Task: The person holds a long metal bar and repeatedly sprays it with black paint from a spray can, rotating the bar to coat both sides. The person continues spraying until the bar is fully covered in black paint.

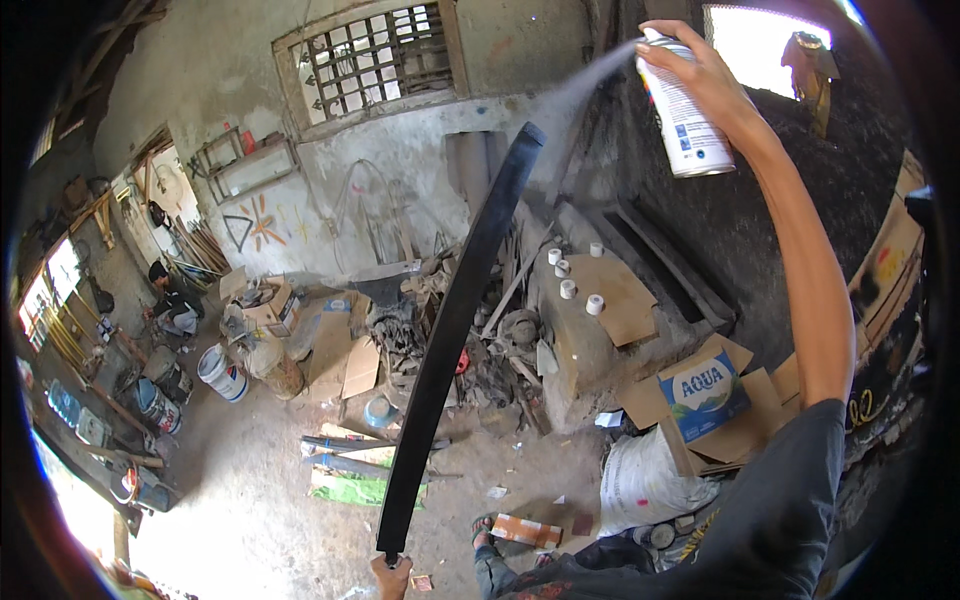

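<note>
My left hand (392, 577), at the bottom edge, is closed around the narrow lower end of a long, slightly curved black blade-shaped piece (455, 310). The piece stands tilted, its broader far end up and to the right. High at the upper right, my right hand (708, 85) grips a white spray can (688, 135), with a finger on its top. A pale mist (590, 80) streams from the nozzle leftward and down, near the far end of the black piece. Whether the mist touches it, I cannot tell.
Small white rolls or cups (568, 290) stand on cardboard over a raised block. An open cardboard box (745, 420) and a white sack (645, 480) lie at right. Dark blade-like pieces (350, 464) rest on the floor. A person (175, 305) crouches far left near a white bucket (221, 374).
</note>
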`<state>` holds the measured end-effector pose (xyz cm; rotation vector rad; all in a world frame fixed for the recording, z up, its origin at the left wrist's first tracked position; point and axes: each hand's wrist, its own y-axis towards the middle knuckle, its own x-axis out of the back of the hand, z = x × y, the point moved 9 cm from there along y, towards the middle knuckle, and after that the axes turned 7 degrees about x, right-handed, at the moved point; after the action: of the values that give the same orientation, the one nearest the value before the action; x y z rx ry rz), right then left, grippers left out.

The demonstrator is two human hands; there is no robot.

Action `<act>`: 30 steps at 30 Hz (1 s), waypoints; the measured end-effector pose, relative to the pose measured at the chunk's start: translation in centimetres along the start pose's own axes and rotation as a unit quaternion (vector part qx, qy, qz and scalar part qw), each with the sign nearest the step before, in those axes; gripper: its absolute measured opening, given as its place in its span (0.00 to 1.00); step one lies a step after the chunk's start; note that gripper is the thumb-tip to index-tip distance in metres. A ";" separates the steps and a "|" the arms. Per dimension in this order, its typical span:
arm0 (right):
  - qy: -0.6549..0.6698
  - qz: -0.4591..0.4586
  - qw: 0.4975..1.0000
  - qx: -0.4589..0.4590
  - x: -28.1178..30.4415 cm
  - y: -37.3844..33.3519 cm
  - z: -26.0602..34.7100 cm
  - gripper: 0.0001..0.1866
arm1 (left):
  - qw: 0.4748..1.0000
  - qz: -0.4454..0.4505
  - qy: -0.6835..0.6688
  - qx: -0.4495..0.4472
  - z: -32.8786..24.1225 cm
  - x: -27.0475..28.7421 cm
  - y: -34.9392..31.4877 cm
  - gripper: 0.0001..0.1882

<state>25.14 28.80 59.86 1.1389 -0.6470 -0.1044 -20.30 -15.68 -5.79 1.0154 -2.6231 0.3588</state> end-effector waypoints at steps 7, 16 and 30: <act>0.314 -0.157 0.934 -0.073 7.5 -1.8 1.6 0.27 | 0.998 -0.034 -0.011 -0.055 -0.3 -0.2 -0.3 0.19; 0.190 -0.068 0.976 -0.078 2.1 -7.3 -2.4 0.31 | 0.993 0.099 -0.036 0.059 -4.7 -7.3 0.7 0.13; 0.058 -0.067 0.994 0.068 2.7 -4.8 2.2 0.29 | 0.982 0.094 -0.130 0.102 -5.7 -8.9 -0.4 0.12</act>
<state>27.32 23.86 57.39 1.3103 -0.4805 -0.1084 -12.68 -8.63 -3.78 0.9315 -2.9792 0.5858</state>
